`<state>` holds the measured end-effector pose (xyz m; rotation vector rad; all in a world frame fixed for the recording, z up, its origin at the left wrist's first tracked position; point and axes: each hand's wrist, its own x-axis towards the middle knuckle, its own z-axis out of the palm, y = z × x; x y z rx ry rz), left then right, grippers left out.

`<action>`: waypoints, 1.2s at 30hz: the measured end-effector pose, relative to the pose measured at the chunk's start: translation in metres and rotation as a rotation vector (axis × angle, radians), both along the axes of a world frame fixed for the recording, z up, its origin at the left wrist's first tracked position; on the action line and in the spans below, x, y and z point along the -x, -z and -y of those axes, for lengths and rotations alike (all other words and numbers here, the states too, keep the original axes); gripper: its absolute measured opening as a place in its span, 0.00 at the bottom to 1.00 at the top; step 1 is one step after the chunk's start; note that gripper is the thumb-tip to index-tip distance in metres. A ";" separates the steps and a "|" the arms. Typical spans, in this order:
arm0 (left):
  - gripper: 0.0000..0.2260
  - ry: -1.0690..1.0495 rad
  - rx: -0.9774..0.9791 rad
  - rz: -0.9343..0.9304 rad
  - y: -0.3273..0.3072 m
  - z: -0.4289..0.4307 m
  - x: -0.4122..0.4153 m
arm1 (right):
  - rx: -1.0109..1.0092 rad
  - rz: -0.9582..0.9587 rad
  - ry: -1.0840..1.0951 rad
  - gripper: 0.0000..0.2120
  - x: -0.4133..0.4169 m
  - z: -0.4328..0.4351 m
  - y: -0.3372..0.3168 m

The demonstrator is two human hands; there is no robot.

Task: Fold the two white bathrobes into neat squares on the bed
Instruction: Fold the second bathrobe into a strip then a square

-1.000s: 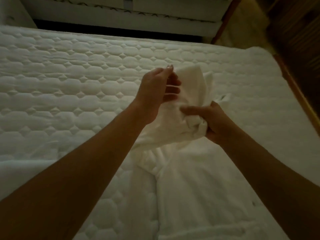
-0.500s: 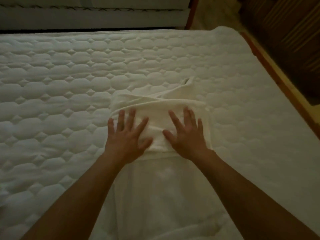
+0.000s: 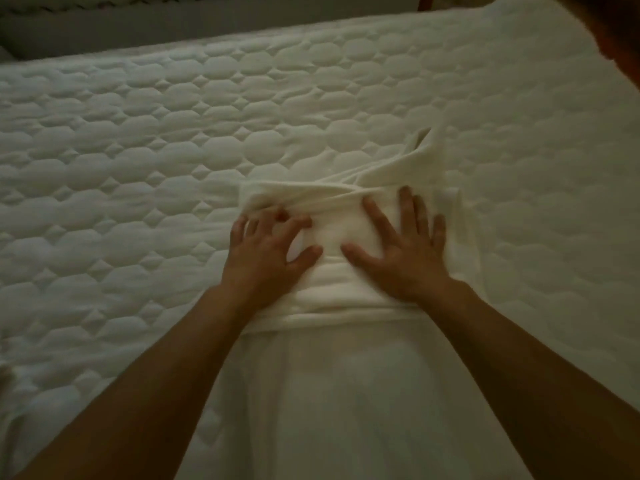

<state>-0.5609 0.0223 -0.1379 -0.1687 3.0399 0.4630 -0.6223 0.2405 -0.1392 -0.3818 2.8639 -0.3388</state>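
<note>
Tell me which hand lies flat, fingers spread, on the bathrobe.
The right hand: its fingers are straight and splayed on the folded bathrobe. The left hand beside it has bent fingers, tips at the fold's far edge.

Up along the top edge ran a pale grey padded band [image 3: 214, 24], with a dark zigzag-stitched seam [image 3: 86, 8] showing at its upper left. A sliver of reddish-brown wooden post [image 3: 424, 1] poked in at the top, right of centre, and a dark reddish-brown blurred shape [image 3: 620, 32] filled the upper right corner, too dim to make out.
</note>
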 end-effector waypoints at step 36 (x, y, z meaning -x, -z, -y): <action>0.36 -0.230 -0.264 0.244 -0.043 -0.121 -0.355 | -0.134 0.179 -0.315 0.34 -0.307 -0.204 -0.056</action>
